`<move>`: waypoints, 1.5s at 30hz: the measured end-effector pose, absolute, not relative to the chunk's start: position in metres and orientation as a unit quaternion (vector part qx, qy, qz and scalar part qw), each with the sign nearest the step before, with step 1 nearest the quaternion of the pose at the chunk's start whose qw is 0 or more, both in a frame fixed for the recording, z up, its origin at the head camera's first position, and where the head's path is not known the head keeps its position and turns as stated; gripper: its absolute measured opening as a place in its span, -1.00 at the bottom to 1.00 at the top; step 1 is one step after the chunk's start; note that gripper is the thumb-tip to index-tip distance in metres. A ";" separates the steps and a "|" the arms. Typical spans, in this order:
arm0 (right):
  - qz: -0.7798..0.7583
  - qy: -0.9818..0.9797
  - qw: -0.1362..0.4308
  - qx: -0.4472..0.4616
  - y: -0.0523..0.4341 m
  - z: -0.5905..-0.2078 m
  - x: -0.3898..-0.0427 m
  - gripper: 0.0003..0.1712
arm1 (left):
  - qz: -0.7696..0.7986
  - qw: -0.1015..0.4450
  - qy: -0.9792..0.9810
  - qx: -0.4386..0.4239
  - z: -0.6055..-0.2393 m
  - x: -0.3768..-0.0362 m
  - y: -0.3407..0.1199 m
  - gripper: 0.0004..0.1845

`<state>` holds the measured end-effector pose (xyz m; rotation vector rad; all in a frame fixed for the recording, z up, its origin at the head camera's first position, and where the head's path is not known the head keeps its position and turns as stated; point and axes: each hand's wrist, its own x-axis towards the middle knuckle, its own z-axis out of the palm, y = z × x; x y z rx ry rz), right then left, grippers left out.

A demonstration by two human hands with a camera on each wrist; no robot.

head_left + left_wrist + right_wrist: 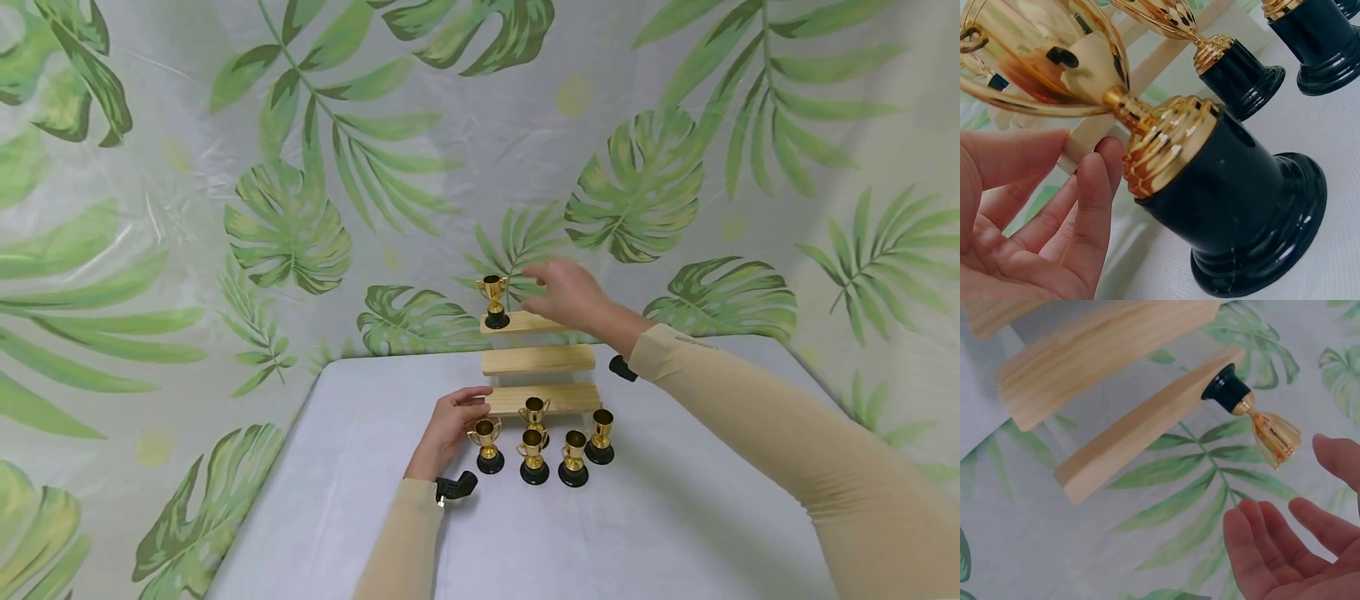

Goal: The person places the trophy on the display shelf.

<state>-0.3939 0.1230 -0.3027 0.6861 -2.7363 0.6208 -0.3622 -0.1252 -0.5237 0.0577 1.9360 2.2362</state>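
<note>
A small gold trophy cup with a black base (pixel 495 302) stands upright at the left end of the top board (pixel 536 322) of a three-tier wooden stand. My right hand (pixel 566 293) is just to its right, above that board. In the right wrist view the fingers (pixel 1238 534) are spread and relaxed, apart from the cup. Lower down, my left hand (pixel 447 429) pinches the left end of the bottom board (pixel 551 398) between thumb and fingers. Close beside that hand, a trophy (pixel 1222 181) fills much of the left wrist view.
Several more trophies, among them one at the front (pixel 573 458) and one at the right (pixel 601 437), stand on the white tabletop (pixel 337 500) before the stand. The middle board (pixel 538 359) holds nothing. Behind hangs a leaf-patterned curtain (pixel 487 150).
</note>
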 end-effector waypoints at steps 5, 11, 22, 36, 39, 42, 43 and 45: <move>0.201 -0.940 0.133 0.241 0.135 -0.305 -0.384 -0.35 | 0.757 0.096 0.647 0.020 -0.523 -0.363 -0.122 -0.61; 0.177 -0.936 0.138 0.271 0.146 -0.306 -0.366 -0.39 | 0.759 0.094 0.643 0.019 -0.522 -0.362 -0.120 -0.60; 0.143 -0.930 0.135 0.309 0.155 -0.322 -0.334 -0.56 | 0.755 0.087 0.650 0.017 -0.522 -0.362 -0.122 -0.62; 0.143 -0.932 0.091 0.321 0.175 -0.348 -0.311 -0.56 | 0.748 0.095 0.657 0.011 -0.524 -0.360 -0.125 -0.61; 0.147 -0.932 0.077 0.321 0.179 -0.354 -0.306 -0.57 | 0.747 0.092 0.658 0.015 -0.525 -0.361 -0.125 -0.60; 0.158 -0.932 0.058 0.321 0.184 -0.358 -0.301 -0.58 | 0.747 0.092 0.658 0.015 -0.526 -0.360 -0.125 -0.61; 0.162 -0.932 0.052 0.319 0.185 -0.359 -0.299 -0.58 | 0.748 0.092 0.657 0.015 -0.526 -0.360 -0.125 -0.62; 0.171 -0.931 0.040 0.319 0.188 -0.362 -0.297 -0.58 | 0.749 0.092 0.656 0.014 -0.525 -0.360 -0.125 -0.62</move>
